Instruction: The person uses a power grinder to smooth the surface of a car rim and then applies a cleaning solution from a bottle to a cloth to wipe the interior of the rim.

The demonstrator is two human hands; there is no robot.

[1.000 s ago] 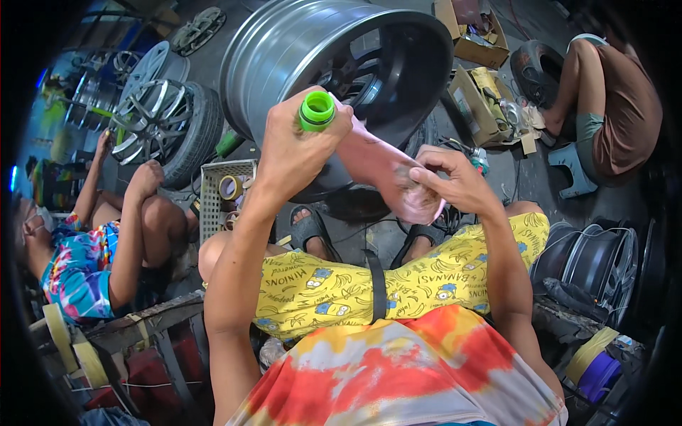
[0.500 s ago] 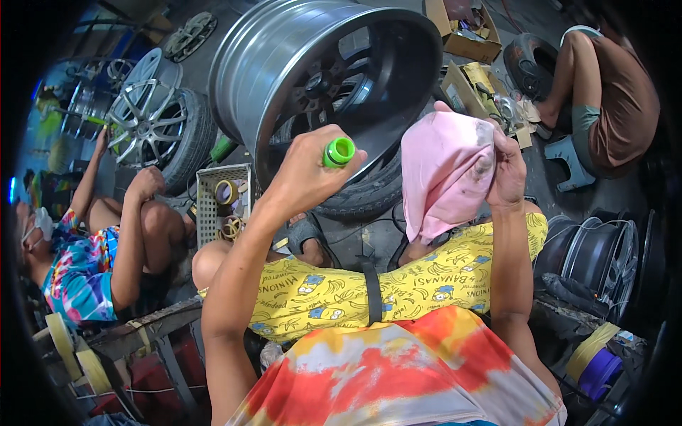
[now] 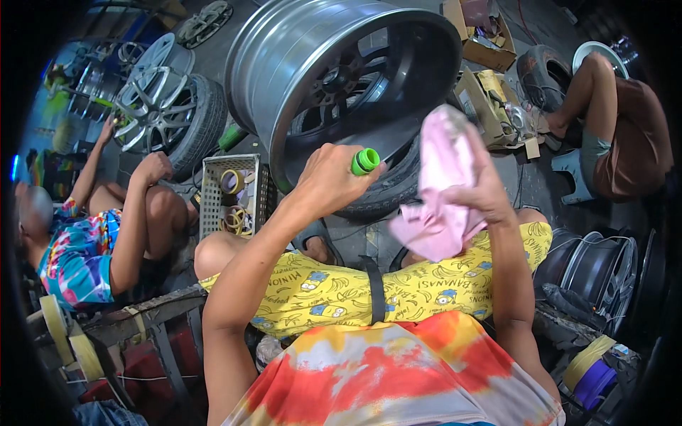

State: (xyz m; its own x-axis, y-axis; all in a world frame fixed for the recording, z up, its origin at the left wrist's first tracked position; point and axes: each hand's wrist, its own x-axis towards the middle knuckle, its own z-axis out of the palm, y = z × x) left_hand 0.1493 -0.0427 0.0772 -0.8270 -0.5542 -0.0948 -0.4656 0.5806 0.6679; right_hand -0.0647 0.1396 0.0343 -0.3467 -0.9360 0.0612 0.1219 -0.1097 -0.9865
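My left hand (image 3: 330,177) is closed around a small green bottle (image 3: 366,162); only its round open neck shows past my fingers, and the rest is hidden by the hand. In my right hand (image 3: 486,188) hangs a pink cloth (image 3: 444,184) with dark smudges, gathered up toward the fingertips and slightly blurred. A big silver wheel rim (image 3: 284,78) lies tilted just beyond both hands, its hollow barrel facing me. Under it shows a black tire (image 3: 387,195). The cloth and bottle are apart from each other and neither touches the rim.
A cream plastic basket (image 3: 212,206) holding tape rolls is left of the rim. Cardboard boxes (image 3: 490,53) stand at far right. One person (image 3: 78,255) sits at left near a spoked wheel (image 3: 158,106); another (image 3: 632,142) sits on a blue stool (image 3: 566,170). More rims (image 3: 600,255) stand at right.
The pink cloth was spread wider; now it is bunched and narrower, and my right hand has turned over it. My left hand has shifted a little right and down with the bottle.
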